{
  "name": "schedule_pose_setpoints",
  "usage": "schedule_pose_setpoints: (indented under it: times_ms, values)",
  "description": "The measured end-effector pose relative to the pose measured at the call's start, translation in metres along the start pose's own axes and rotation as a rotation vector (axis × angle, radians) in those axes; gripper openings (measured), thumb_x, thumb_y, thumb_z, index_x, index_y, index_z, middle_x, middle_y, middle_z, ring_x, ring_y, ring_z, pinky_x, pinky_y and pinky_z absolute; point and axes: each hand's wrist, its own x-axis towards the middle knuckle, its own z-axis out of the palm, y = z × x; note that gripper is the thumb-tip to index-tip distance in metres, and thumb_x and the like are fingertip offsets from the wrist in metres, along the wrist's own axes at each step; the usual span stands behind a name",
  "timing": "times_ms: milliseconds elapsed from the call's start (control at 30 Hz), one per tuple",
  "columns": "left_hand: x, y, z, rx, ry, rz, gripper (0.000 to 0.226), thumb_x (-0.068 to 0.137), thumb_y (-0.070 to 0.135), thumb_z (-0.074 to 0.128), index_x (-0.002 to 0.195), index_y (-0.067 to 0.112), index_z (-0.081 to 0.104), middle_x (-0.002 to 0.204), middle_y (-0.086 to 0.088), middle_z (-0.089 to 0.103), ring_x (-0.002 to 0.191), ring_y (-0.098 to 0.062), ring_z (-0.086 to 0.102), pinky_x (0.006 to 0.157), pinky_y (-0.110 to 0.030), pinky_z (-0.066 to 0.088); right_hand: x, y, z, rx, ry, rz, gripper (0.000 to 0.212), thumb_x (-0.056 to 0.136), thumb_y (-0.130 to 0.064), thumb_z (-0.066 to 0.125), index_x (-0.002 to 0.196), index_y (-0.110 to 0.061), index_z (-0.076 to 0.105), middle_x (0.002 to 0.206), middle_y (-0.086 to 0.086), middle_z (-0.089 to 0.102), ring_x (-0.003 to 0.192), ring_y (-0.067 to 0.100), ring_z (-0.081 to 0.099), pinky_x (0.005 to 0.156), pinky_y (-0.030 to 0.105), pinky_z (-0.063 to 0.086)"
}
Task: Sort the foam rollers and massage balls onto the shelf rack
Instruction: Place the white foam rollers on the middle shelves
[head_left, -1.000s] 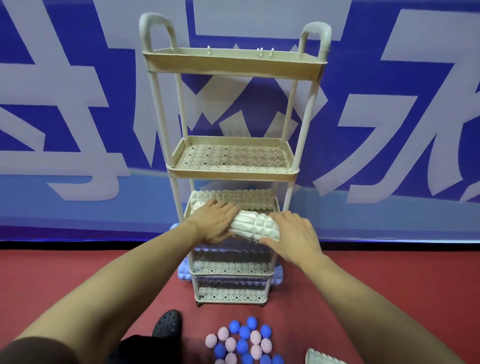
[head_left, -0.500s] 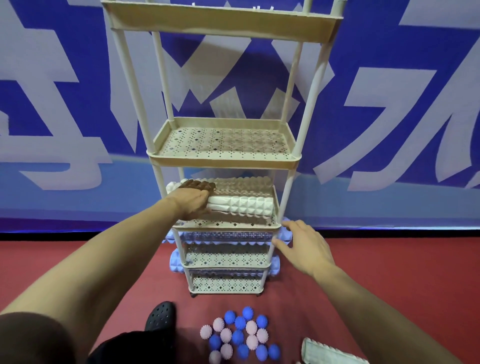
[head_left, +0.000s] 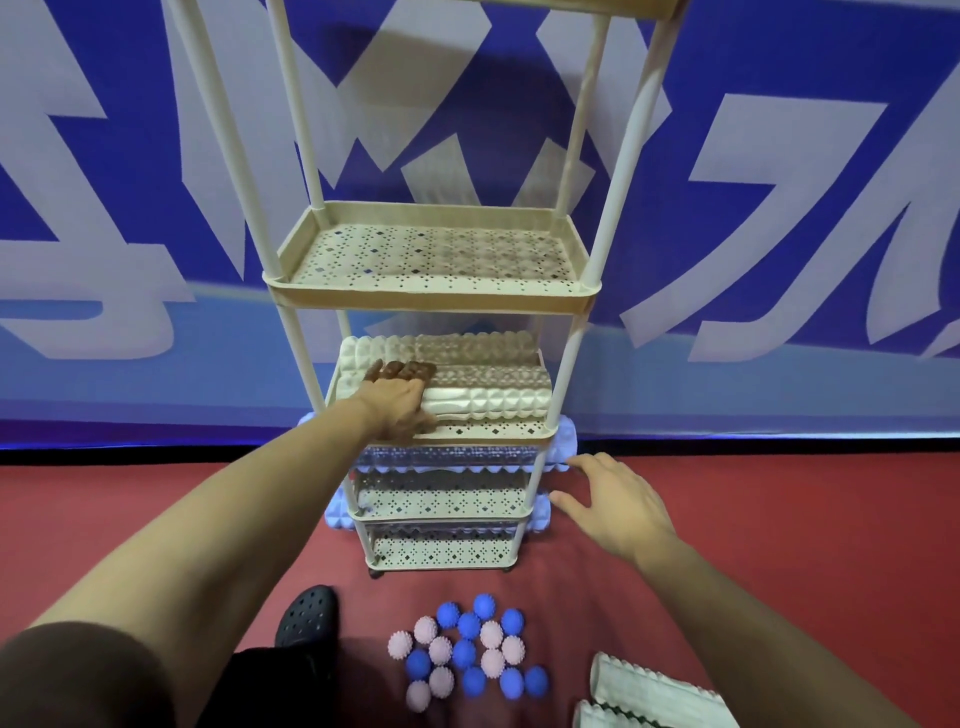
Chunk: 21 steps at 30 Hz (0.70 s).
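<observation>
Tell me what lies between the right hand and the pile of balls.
Head view: only bare red floor separates the right hand from the balls. The rack's bottom shelf sits off to the left.

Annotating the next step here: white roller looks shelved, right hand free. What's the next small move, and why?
Probably lift the left hand off the front white roller, which already lies on its shelf beside another. Then the free right hand can drop to the white rollers on the floor, which are not yet shelved.
</observation>
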Motion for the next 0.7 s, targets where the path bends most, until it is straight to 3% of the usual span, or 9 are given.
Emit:
schedule_pose_setpoints:
  times_ms: [67, 133, 233, 300, 367, 433, 567, 633, 700]
  values:
    - [-0.003, 0.002, 0.002, 0.02, 0.01, -0.017, 0.086, 0.092, 0.067, 0.041, 0.158, 0.022, 0.01, 0.165, -0.008, 0.014, 0.152, -0.033, 0.009, 0.122, -0.053, -0.003, 0.0, 0.003, 0.002, 0.007, -0.016, 0.011, 0.054, 0.091, -0.059, 0.052, 0.138, -0.032, 0.049, 0.126, -0.007, 0.054, 0.121, 0.018, 0.052, 0.097, 0.036, 0.044]
    - [-0.01, 0.006, 0.003, 0.052, 0.057, -0.004, 0.082, 0.093, 0.068, 0.036, 0.157, 0.023, 0.011, 0.163, -0.01, 0.019, 0.15, -0.033, 0.014, 0.122, -0.055, 0.0, 0.0, 0.005, 0.002, 0.011, -0.029, 0.016, 0.054, 0.092, -0.059, 0.053, 0.138, -0.032, 0.049, 0.126, -0.007, 0.055, 0.122, 0.018, 0.051, 0.097, 0.036, 0.044]
    - [-0.031, 0.023, 0.007, 0.108, 0.343, 0.101, 0.066, 0.096, 0.065, 0.03, 0.143, 0.019, 0.037, 0.133, -0.01, 0.051, 0.122, -0.032, 0.047, 0.108, -0.05, 0.029, 0.0, 0.006, 0.003, 0.019, -0.034, 0.007, 0.052, 0.092, -0.056, 0.052, 0.137, -0.031, 0.05, 0.126, -0.005, 0.055, 0.121, 0.019, 0.052, 0.097, 0.036, 0.044]
    - [-0.046, 0.041, 0.015, 0.047, 0.58, 0.271, 0.05, 0.099, 0.055, 0.035, 0.128, 0.018, 0.054, 0.118, -0.004, 0.059, 0.107, -0.027, 0.053, 0.094, -0.043, 0.04, 0.001, 0.009, 0.006, 0.013, -0.087, 0.001, 0.053, 0.093, -0.055, 0.053, 0.139, -0.029, 0.049, 0.131, -0.004, 0.054, 0.123, 0.02, 0.052, 0.098, 0.038, 0.045]
    - [-0.059, 0.064, 0.035, -0.072, 0.625, 0.419, 0.04, 0.1, 0.047, 0.042, 0.114, 0.016, 0.062, 0.106, -0.003, 0.061, 0.096, -0.025, 0.057, 0.084, -0.041, 0.045, 0.003, 0.018, 0.015, -0.013, -0.203, 0.0, 0.054, 0.091, -0.056, 0.055, 0.137, -0.027, 0.051, 0.133, -0.002, 0.055, 0.124, 0.022, 0.053, 0.1, 0.038, 0.045]
    - [-0.069, 0.092, 0.06, -0.148, 0.372, 0.435, 0.042, 0.098, 0.049, 0.042, 0.113, 0.017, 0.064, 0.104, -0.003, 0.063, 0.096, -0.025, 0.058, 0.083, -0.042, 0.048, 0.001, 0.031, 0.029, -0.022, -0.352, 0.013, 0.058, 0.09, -0.056, 0.059, 0.137, -0.024, 0.052, 0.138, 0.001, 0.057, 0.125, 0.023, 0.054, 0.103, 0.037, 0.044]
    - [-0.077, 0.147, 0.115, -0.189, -0.344, 0.312, 0.047, 0.094, 0.052, 0.051, 0.131, 0.024, 0.058, 0.129, -0.006, 0.063, 0.118, -0.03, 0.058, 0.097, -0.036, 0.047, -0.021, 0.065, 0.061, 0.04, -0.579, 0.087, 0.062, 0.093, -0.05, 0.063, 0.141, -0.013, 0.052, 0.143, 0.008, 0.056, 0.127, 0.024, 0.055, 0.105, 0.029, 0.042]
    - [-0.081, 0.168, 0.141, -0.237, -0.539, 0.271, 0.041, 0.091, 0.051, 0.052, 0.124, 0.029, 0.061, 0.119, -0.002, 0.069, 0.11, -0.029, 0.064, 0.094, -0.035, 0.051, -0.037, 0.088, 0.083, 0.066, -0.628, 0.138, 0.06, 0.092, -0.051, 0.063, 0.139, -0.014, 0.055, 0.14, 0.005, 0.058, 0.125, 0.023, 0.057, 0.105, 0.03, 0.043]
    - [-0.087, 0.188, 0.162, -0.349, -0.68, 0.192, 0.029, 0.087, 0.053, 0.052, 0.109, 0.038, 0.063, 0.101, 0.007, 0.073, 0.089, -0.025, 0.07, 0.085, -0.036, 0.056, -0.054, 0.113, 0.11, 0.092, -0.686, 0.176, 0.06, 0.09, -0.053, 0.064, 0.137, -0.017, 0.057, 0.14, 0.002, 0.059, 0.124, 0.021, 0.057, 0.105, 0.032, 0.044]
